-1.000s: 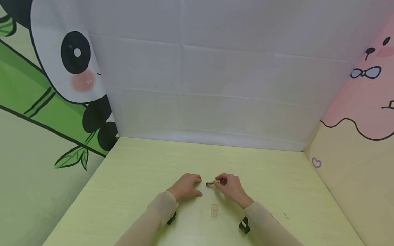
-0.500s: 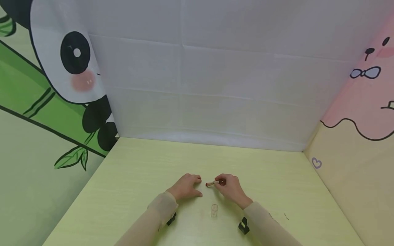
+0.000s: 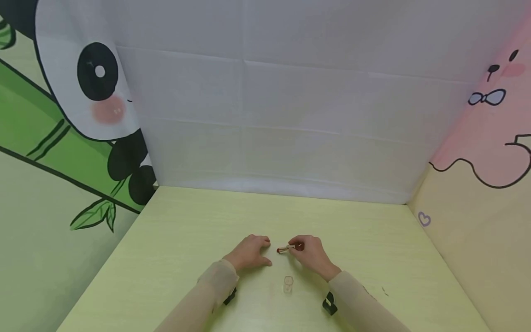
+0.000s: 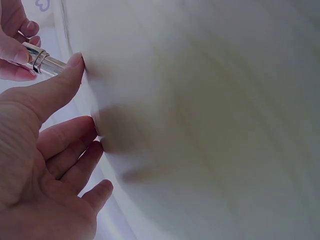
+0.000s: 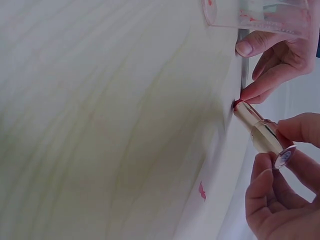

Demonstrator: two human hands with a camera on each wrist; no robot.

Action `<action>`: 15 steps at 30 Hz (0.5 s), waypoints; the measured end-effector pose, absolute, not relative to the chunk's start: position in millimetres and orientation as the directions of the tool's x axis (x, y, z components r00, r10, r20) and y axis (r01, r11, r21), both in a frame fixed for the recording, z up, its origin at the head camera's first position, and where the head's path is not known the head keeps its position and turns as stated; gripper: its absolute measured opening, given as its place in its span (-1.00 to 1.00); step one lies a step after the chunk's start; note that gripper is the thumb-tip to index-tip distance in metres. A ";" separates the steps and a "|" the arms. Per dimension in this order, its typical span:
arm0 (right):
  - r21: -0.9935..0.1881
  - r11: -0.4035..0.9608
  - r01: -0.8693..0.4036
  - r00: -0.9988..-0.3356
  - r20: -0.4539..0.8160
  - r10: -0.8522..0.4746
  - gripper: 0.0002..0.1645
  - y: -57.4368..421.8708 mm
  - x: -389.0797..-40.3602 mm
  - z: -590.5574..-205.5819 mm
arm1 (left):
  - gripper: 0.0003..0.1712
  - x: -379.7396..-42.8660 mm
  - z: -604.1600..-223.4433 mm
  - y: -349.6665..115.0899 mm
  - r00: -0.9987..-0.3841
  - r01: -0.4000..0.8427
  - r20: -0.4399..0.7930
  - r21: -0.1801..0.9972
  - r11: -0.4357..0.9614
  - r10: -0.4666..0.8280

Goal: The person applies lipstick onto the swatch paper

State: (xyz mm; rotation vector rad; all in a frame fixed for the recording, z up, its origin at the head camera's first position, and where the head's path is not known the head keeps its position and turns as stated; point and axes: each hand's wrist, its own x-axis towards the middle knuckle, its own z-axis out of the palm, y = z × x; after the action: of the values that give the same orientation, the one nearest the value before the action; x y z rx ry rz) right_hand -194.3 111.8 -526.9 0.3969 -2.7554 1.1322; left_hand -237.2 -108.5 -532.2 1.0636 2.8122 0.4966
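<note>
My right hand [image 3: 312, 254] pinches a lipstick [image 5: 260, 131] by its gold tube, between thumb and fingers. Its red end [image 5: 237, 103] points left and down, at or very near the tabletop; contact is hard to tell. My left hand [image 3: 249, 252] rests its fingertips on the table, thumb and fingers spread apart, holding nothing. A small gap separates it from the lipstick in the head view. Nearer to me, between the forearms, a clear cap [image 3: 288, 285] stands upright; red smudges show on it in the right wrist view.
A pink-red smear or crumb [image 5: 202, 191] marks the pale table [image 3: 199, 216]. Thin dark marks [image 3: 385, 291] lie right of the right sleeve. A white sheet [image 3: 265, 101] closes off the back, and painted walls stand left and right.
Both hands hold nearly the same pose and place. The lipstick's red end sits very slightly lower. The whole head view has shifted a little, with the walls sliding left.
</note>
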 end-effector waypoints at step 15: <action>-0.666 0.685 -0.295 -0.955 0.186 -0.230 -0.84 109.2 -192.5 -526.3 | -0.37 -237.0 -532.2 -110.5 -0.753 0.624 0.028 0.346 0.700 0.658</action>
State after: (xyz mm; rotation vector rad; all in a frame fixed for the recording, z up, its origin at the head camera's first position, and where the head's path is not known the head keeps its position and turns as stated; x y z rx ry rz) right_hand -192.5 109.2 -526.3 0.4378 -2.8028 1.1309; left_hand -237.0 -110.5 -532.2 1.0608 2.8058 0.5159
